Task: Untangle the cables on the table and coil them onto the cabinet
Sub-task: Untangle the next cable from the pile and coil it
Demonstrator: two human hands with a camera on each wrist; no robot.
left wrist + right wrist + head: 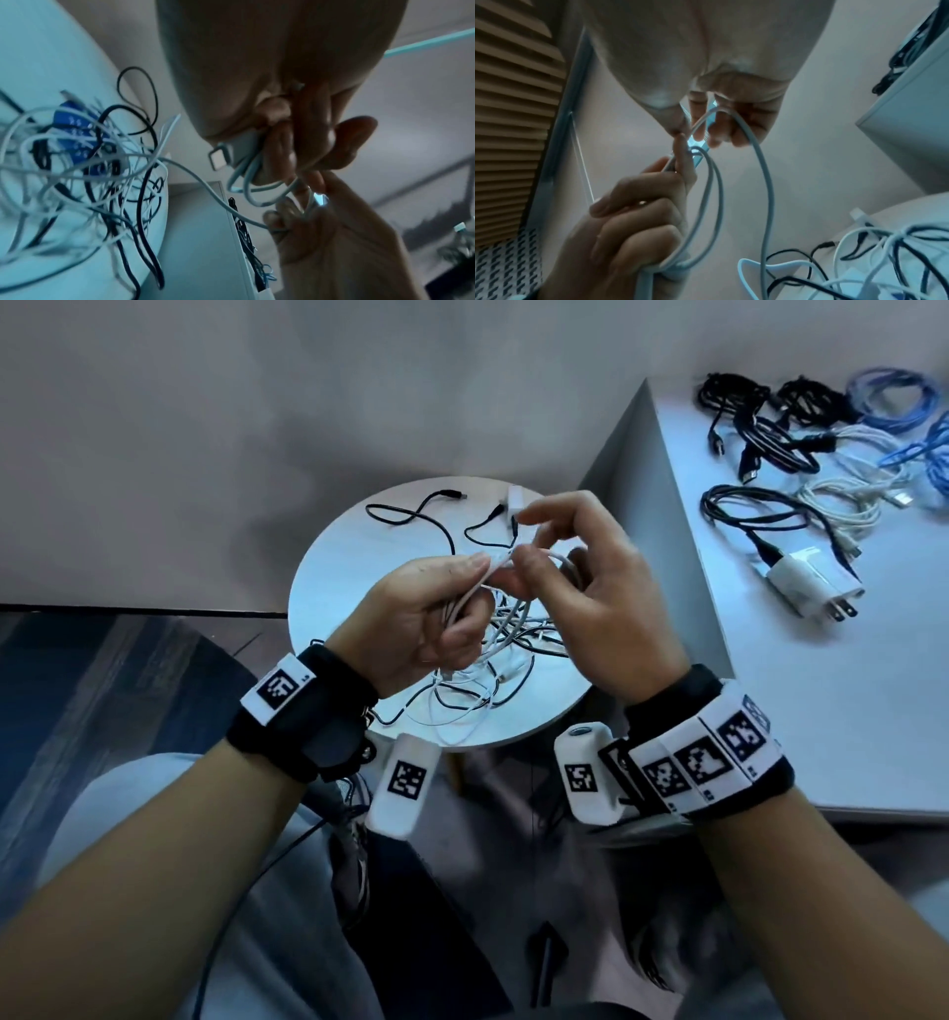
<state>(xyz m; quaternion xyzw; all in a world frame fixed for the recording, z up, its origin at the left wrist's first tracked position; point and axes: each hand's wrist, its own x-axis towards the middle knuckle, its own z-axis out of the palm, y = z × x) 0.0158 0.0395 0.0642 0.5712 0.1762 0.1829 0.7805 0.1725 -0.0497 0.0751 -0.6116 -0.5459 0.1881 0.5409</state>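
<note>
Both wrists framed the head view: left hand [431, 613] gripped a half-coiled white cable [513, 567], right hand [590, 588] pinched its loop; several coils [770, 449] already lay on the cabinet [847, 711]. Wrist views showed a tangle [85, 172] remaining on the round surface [359, 541]

white and black cables [477, 690], blue coils [896, 397], black-and-white checkered wristbands [703, 757]
</note>
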